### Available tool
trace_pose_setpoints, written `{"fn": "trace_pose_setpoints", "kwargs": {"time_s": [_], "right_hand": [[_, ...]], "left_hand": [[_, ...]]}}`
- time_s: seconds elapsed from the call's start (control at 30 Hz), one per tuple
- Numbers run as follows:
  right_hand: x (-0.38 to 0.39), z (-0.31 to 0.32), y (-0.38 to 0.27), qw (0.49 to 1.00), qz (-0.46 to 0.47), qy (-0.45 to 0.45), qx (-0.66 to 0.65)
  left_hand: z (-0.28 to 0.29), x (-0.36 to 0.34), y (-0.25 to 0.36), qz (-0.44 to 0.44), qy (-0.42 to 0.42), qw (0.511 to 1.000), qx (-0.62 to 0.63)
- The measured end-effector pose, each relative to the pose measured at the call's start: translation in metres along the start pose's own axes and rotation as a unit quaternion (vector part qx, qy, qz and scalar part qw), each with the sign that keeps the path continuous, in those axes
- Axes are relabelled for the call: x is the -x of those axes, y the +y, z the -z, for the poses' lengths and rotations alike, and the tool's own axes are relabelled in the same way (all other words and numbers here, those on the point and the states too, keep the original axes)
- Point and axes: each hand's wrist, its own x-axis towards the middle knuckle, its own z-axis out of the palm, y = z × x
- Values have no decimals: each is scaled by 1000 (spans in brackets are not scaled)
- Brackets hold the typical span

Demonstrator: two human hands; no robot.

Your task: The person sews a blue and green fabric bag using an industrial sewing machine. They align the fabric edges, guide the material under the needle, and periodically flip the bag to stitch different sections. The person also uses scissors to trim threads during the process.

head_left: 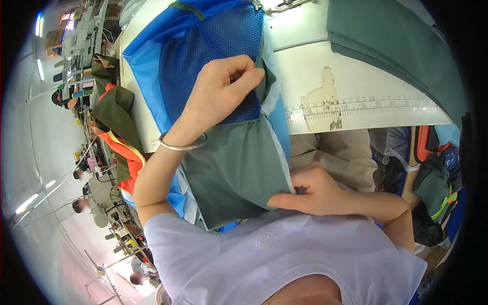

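Observation:
A sewn piece of blue fabric (145,96) with a dark blue mesh panel (183,66) lies over the table edge and hangs toward me. A grey-green fabric panel (229,168) joins it below the mesh, its right edge showing a pale, rough margin. My left hand (221,89), a bangle at its wrist, lies over the mesh; its thumb and forefinger are pinched at the right-hand seam edge. Lower down, my right hand (315,190) grips the right edge of the grey-green panel near its bottom corner, holding it close to my shirt. The fingertips' undersides are hidden.
Metal sewing-machine parts (287,6) stand at the table's top. A white table (300,61) carries a printed ruler scale and a worn patch. Folded grey-green cloth (386,51) lies at right. Olive and orange cloth (117,114) hangs at left; people and machines are beyond.

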Motion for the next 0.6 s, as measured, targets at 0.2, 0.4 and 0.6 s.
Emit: {"fn": "trace_pose_setpoints", "kwargs": {"time_s": [0.2, 0.4, 0.6], "right_hand": [[-12, 4, 5, 956, -204, 48, -206], [-18, -1, -1, 988, -106, 46, -103], [-12, 6, -16, 998, -38, 43, -33]], "left_hand": [[8, -1, -6, 4, -22, 997, 73], [17, 2, -2, 33, -17, 988, 150], [15, 4, 3, 32, -11, 991, 132]]}}
